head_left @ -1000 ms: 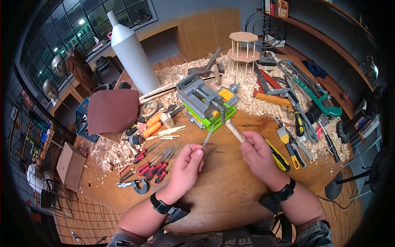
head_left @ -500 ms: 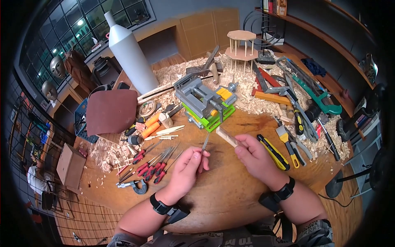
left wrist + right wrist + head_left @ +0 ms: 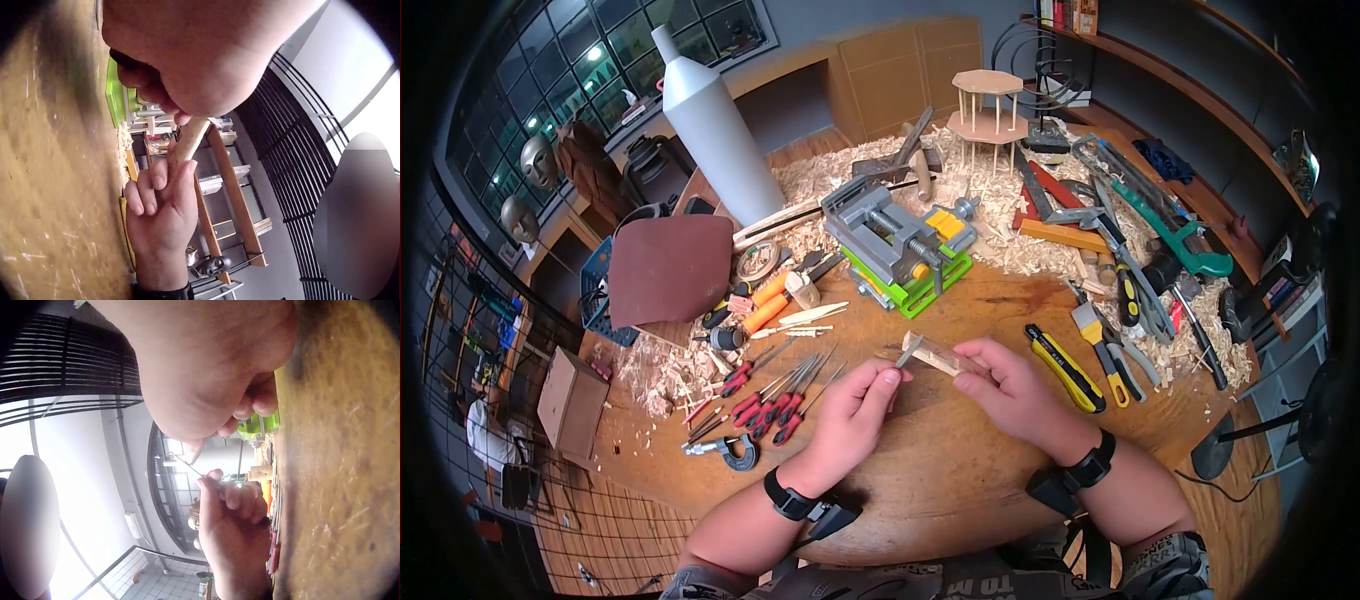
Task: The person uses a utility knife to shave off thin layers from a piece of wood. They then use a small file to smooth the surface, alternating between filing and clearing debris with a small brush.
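My left hand [image 3: 858, 402] pinches a thin metal file [image 3: 909, 351], its handle hidden inside the fingers. The file's narrow blade [image 3: 187, 465] slants up past the thumb in the right wrist view. A short wooden stick [image 3: 940, 358] is gripped in my right hand [image 3: 1022, 398], between thumb and curled fingers. Its pale free end points left and overlaps the file tip in the head view. Both hands are above the near part of the table. In the left wrist view the stick [image 3: 191, 140] runs up from the right hand toward the left palm.
Beyond the hands stands a grey vise [image 3: 890, 240] on a green base. Red-handled files [image 3: 770, 408] and a micrometer [image 3: 740, 453] lie to the left. At right are a yellow utility knife [image 3: 1065, 370], a brush [image 3: 1090, 330] and a green-handled saw [image 3: 1170, 240]. Wood shavings [image 3: 820, 170] cover the back.
The right hand has brought the wooden stick left and closer to the body, its free end now meeting the file in view. The left hand has shifted only slightly.
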The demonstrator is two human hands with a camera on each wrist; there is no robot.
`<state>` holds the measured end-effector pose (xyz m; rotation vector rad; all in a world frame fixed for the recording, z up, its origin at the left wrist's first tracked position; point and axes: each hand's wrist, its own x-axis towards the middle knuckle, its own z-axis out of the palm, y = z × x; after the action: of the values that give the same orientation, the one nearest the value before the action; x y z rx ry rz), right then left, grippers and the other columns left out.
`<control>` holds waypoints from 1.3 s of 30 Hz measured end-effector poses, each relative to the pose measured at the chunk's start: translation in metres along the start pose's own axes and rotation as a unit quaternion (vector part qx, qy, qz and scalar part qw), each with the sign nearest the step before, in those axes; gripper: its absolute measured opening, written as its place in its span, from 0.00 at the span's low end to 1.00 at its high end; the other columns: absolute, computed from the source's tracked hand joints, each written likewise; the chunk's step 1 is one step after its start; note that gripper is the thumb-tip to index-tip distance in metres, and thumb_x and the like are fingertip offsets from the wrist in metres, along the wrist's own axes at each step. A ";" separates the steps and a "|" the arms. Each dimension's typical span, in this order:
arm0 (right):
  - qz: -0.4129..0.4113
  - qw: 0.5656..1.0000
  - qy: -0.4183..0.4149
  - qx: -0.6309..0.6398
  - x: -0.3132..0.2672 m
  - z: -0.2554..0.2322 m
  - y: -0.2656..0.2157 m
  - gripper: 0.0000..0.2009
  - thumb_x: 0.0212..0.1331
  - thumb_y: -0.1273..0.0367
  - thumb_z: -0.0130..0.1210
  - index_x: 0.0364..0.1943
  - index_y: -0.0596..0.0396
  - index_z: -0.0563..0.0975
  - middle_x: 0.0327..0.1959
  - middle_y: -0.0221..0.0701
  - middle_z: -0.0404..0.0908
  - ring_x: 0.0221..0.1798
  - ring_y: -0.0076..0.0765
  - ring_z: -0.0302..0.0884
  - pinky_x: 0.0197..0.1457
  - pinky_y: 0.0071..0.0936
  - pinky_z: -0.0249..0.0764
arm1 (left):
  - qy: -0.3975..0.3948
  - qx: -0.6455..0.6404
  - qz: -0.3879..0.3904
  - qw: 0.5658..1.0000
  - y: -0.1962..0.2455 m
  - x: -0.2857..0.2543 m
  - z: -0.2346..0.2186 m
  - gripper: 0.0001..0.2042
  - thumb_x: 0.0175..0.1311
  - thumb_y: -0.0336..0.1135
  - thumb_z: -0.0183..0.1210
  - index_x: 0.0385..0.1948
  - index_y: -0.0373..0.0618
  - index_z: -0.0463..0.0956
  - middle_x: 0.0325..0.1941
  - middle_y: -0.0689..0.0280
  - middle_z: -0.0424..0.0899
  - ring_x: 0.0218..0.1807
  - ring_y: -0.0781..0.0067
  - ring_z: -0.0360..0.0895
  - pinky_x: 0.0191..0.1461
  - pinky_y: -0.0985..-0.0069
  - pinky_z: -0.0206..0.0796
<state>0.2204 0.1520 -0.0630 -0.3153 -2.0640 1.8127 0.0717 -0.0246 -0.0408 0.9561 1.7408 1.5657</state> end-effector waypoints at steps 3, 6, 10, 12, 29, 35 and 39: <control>-0.020 1.000 0.007 0.018 0.000 0.003 0.003 0.18 0.68 0.68 0.59 0.57 0.62 0.73 0.42 0.30 0.83 0.41 0.17 0.75 0.44 0.20 0.73 | 0.038 0.046 0.020 0.998 -0.002 0.001 0.000 0.12 0.77 0.35 0.52 0.37 0.37 0.80 0.27 0.69 0.78 0.32 0.84 0.70 0.38 0.80 0.64; -0.037 0.994 0.048 0.088 0.000 0.007 -0.007 0.18 0.68 0.67 0.59 0.57 0.62 0.73 0.39 0.28 0.82 0.38 0.17 0.74 0.41 0.20 0.72 | 0.043 0.057 0.022 0.997 0.001 0.001 0.000 0.12 0.76 0.35 0.53 0.36 0.37 0.80 0.27 0.68 0.78 0.33 0.82 0.71 0.39 0.78 0.65; -0.003 0.999 -0.010 -0.040 -0.002 -0.001 -0.009 0.18 0.68 0.66 0.60 0.57 0.61 0.74 0.37 0.26 0.80 0.37 0.17 0.74 0.39 0.19 0.71 | 0.032 0.043 0.048 0.997 -0.002 0.001 0.000 0.12 0.78 0.37 0.51 0.36 0.41 0.79 0.24 0.79 0.69 0.26 0.89 0.61 0.29 0.85 0.52; 0.004 1.000 0.028 0.011 -0.003 0.001 -0.007 0.18 0.67 0.66 0.60 0.56 0.60 0.74 0.35 0.24 0.79 0.35 0.16 0.73 0.38 0.18 0.71 | 0.033 0.070 0.024 0.997 0.000 0.001 -0.001 0.11 0.76 0.35 0.53 0.36 0.38 0.80 0.27 0.69 0.78 0.34 0.83 0.70 0.40 0.79 0.65; 0.077 0.994 -0.061 0.040 -0.001 -0.004 -0.018 0.15 0.73 0.67 0.51 0.57 0.63 0.76 0.31 0.22 0.76 0.34 0.16 0.71 0.40 0.18 0.70 | 0.031 0.075 0.024 0.996 0.004 -0.001 0.001 0.12 0.76 0.36 0.53 0.36 0.38 0.80 0.27 0.68 0.78 0.33 0.82 0.70 0.39 0.79 0.65; 0.086 0.992 -0.087 0.040 0.000 -0.008 -0.019 0.12 0.74 0.65 0.47 0.41 0.57 0.79 0.26 0.23 0.74 0.31 0.19 0.70 0.38 0.22 0.69 | 0.034 0.058 0.014 0.998 0.007 -0.002 0.000 0.12 0.77 0.36 0.53 0.36 0.38 0.80 0.26 0.70 0.76 0.32 0.83 0.68 0.37 0.79 0.63; 0.086 0.993 -0.083 0.000 -0.002 -0.004 -0.030 0.16 0.75 0.63 0.46 0.27 0.54 0.74 0.22 0.24 0.72 0.29 0.21 0.68 0.36 0.24 0.67 | 0.036 0.048 0.020 0.998 0.003 -0.001 0.000 0.12 0.77 0.36 0.53 0.35 0.38 0.80 0.25 0.72 0.74 0.30 0.84 0.67 0.36 0.80 0.62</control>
<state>0.2257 0.1504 -0.0333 -0.3643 -2.2087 1.9997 0.0726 -0.0251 -0.0375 0.9962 1.8721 1.5716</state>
